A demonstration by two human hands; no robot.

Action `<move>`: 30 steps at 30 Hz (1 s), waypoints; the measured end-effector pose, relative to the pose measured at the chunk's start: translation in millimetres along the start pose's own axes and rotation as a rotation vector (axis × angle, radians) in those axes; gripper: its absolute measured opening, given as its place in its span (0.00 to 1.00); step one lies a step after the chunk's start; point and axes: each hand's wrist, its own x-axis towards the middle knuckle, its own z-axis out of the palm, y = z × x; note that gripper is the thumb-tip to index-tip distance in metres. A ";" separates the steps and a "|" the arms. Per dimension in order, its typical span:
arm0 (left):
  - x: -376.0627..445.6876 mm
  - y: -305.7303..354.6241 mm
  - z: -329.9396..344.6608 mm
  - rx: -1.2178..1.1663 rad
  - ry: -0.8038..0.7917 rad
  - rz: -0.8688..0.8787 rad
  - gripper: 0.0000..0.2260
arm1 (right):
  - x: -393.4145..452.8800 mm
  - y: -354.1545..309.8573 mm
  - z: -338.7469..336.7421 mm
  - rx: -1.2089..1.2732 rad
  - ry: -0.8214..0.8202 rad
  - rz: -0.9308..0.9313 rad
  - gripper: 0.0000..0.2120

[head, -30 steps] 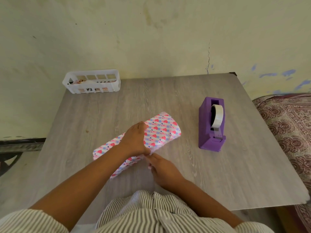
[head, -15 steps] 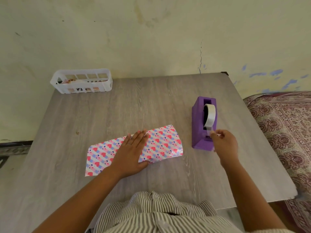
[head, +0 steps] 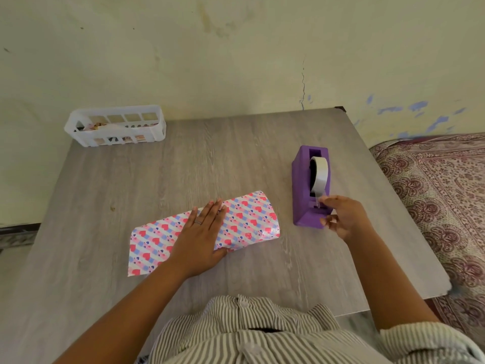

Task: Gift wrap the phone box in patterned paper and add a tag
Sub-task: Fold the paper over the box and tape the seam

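Left hand (head: 202, 233) flat, pressing wrapped box (head: 246, 219); box itself hidden. Right hand (head: 343, 215) pinches tape end (head: 318, 200) at dispenser (head: 301, 185).

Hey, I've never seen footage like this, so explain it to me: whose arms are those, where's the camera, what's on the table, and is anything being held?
There is no machine here. A person wears a camera on the head, looking forward and down, so you see their own arms and striped shirt from above.

On the grey table lies a box wrapped in heart-patterned paper. The left hand lies flat on it with straight fingers. To the right stands a purple tape dispenser with a white tape roll. The right hand pinches the loose end of the tape at the front of the dispenser. A white basket sits at the far left corner; its contents are too small to identify.
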 end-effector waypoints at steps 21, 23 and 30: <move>0.8 -0.3 2.9 0.030 -0.005 0.001 0.37 | -21.3 50.8 13.9 0.490 0.092 -0.243 0.09; 0.8 -0.4 2.5 0.029 -0.001 0.004 0.37 | -21.8 53.7 16.6 0.447 0.080 -0.255 0.08; 0.0 -1.2 1.2 0.031 0.005 0.018 0.37 | -17.8 56.5 17.0 0.267 0.109 -0.245 0.10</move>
